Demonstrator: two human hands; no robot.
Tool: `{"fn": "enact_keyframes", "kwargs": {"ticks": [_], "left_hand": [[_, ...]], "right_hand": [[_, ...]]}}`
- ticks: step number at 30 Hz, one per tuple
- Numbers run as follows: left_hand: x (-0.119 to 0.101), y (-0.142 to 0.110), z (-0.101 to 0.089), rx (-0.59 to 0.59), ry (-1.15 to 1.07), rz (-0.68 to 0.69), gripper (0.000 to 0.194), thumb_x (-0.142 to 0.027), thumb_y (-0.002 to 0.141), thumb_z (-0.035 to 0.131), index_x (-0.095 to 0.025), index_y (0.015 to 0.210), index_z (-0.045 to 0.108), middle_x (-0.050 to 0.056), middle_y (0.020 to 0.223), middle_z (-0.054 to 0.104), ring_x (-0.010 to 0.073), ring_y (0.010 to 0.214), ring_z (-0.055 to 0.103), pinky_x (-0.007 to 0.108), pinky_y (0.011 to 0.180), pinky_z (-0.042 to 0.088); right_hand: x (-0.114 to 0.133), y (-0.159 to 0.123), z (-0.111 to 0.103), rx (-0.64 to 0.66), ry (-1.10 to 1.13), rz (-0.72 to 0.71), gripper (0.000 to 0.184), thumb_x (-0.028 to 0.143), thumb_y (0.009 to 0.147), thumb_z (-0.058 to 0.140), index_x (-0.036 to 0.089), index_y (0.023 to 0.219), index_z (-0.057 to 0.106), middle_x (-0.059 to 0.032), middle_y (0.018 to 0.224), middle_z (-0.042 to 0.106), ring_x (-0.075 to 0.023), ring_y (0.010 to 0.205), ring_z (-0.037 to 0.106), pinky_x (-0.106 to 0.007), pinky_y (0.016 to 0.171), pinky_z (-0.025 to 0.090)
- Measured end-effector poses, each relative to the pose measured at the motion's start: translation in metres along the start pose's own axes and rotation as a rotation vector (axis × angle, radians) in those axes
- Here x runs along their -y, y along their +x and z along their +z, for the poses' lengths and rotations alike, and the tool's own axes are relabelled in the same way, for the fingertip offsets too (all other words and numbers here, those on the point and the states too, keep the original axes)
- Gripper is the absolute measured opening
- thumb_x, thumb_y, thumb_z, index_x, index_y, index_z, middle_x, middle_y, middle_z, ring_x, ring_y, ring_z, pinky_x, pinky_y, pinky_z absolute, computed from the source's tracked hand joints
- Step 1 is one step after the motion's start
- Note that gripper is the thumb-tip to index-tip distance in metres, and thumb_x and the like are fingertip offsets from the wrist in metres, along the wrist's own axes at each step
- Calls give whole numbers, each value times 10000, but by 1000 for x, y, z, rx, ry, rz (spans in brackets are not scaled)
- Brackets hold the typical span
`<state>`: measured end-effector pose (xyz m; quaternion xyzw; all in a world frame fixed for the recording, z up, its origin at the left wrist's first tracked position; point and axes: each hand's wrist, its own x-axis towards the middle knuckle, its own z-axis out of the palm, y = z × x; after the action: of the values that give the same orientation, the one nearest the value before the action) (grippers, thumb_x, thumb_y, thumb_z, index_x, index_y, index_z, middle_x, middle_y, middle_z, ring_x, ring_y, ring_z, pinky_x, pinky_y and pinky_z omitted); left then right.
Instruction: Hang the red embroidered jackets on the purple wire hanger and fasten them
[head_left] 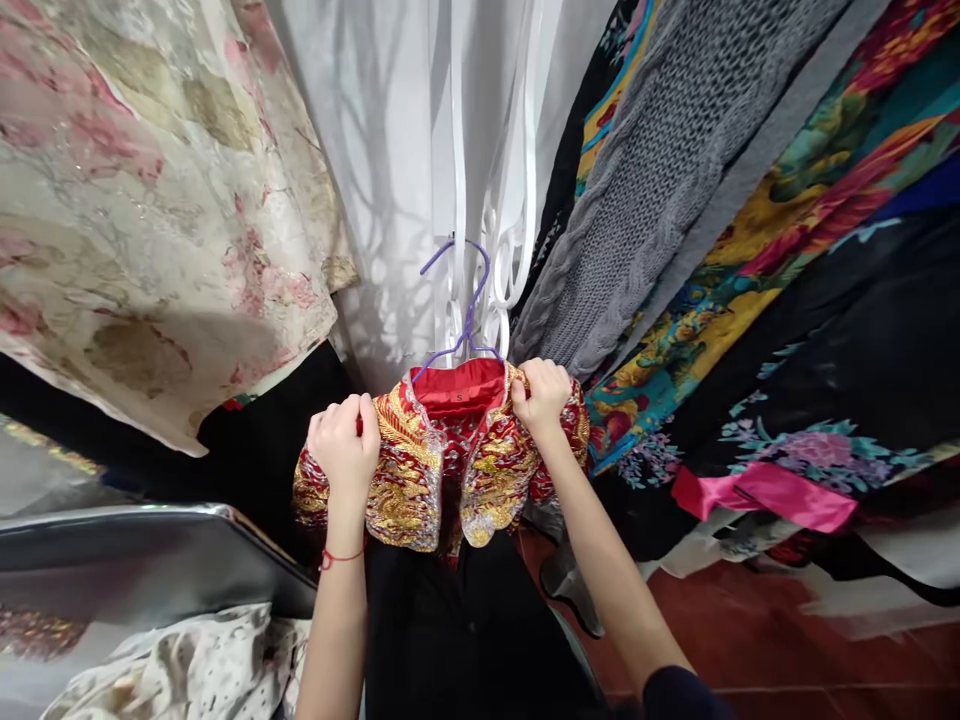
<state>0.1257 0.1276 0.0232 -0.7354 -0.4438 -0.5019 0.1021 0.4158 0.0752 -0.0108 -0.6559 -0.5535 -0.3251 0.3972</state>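
A short red jacket (405,475) with gold and silver embroidery hangs on a purple hanger (470,310). Its collar stands open and shows red lining with a small size label marked S. At the left shoulder my left hand (345,445) is closed on the fabric, with a red string bracelet at the wrist. My right hand (541,395) grips the other shoulder near the collar, thumb toward me. The hanger's hook rises above the collar, close to a white metal stand (529,200); whether it hangs from anything I cannot tell. Both sleeves droop at the sides.
Cream floral fabric (150,220) hangs at the left. On the right are a grey knitted garment (660,170), colourful printed cloth (795,210) and a pink ribbon (795,495). A silver-edged chair (150,540) with a spotted cloth (187,665) is at lower left, red tiled floor (750,620) at lower right.
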Motion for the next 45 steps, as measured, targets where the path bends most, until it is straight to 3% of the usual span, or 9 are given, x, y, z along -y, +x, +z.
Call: {"fn": "enact_keyframes", "kwargs": {"ticks": [15, 21, 24, 27, 31, 35, 39, 42, 45], "left_hand": [[-12, -8, 8, -71, 33, -125, 370, -299, 951, 421, -221, 598, 341, -8, 540, 402, 168, 595, 414, 345, 731, 315], [-9, -14, 11, -90, 9, -119, 314, -294, 966, 426, -208, 676, 510, 37, 652, 587, 187, 687, 519, 374, 812, 370], [-14, -13, -3, -1, -80, -24, 205, -269, 950, 483, -189, 1056, 639, 80, 956, 702, 213, 898, 609, 409, 940, 403], [-23, -2, -21, 215, -182, 222, 483, -139, 903, 475, -252, 1367, 542, 109, 1352, 574, 257, 1283, 510, 472, 1093, 380], [-28, 19, -37, 408, -133, 489, 474, -106, 827, 561, -287, 1256, 648, 77, 1623, 234, 363, 1532, 114, 624, 1181, 255], [-21, 37, -36, 484, -106, 550, 155, -271, 865, 671, -250, 1003, 738, 100, 1587, 349, 372, 1515, 204, 632, 1141, 318], [-28, 53, -31, 361, -230, 565, 105, -294, 904, 646, -266, 929, 744, 68, 1376, 614, 269, 1371, 495, 503, 1071, 443], [-46, 61, -28, 127, -354, 439, 129, -272, 944, 592, -248, 984, 712, 49, 1242, 689, 221, 1297, 573, 452, 1044, 469], [-59, 60, -19, 56, -411, 353, 136, -268, 961, 561, -208, 976, 681, 71, 1195, 690, 206, 1238, 609, 416, 1004, 498]], "right_hand": [[-5, 4, -15, -78, 37, -130, 363, 396, 976, 350, 220, 727, 547, -48, 665, 529, -211, 671, 427, -345, 645, 273], [-5, -1, -24, -74, 107, -128, 225, 337, 954, 433, 193, 893, 595, -55, 752, 578, -213, 715, 479, -350, 683, 325], [3, 0, -33, -137, 239, -124, 322, 283, 922, 494, 170, 1222, 527, -106, 1015, 613, -234, 901, 565, -378, 797, 420], [15, 5, -49, -79, 288, -321, 518, 192, 874, 525, 281, 1380, 457, -136, 1370, 463, -286, 1227, 502, -474, 976, 424], [28, 11, -70, 78, 235, -509, 314, 247, 854, 622, 280, 1166, 631, -106, 1604, 204, -373, 1416, 321, -581, 1082, 329], [34, 17, -76, 133, 268, -496, 79, 261, 896, 647, 250, 972, 666, -55, 1655, 149, -343, 1451, 291, -557, 1092, 342], [38, 31, -75, 73, 352, -437, 82, 235, 932, 604, 277, 943, 674, -42, 1575, 355, -281, 1378, 418, -517, 1046, 406], [42, 42, -73, -97, 435, -273, 93, 246, 947, 586, 272, 960, 674, -78, 1411, 498, -234, 1229, 549, -464, 976, 480], [45, 43, -66, -161, 397, -229, 90, 264, 943, 597, 266, 958, 686, -89, 1293, 550, -230, 1178, 569, -442, 933, 507]]}}
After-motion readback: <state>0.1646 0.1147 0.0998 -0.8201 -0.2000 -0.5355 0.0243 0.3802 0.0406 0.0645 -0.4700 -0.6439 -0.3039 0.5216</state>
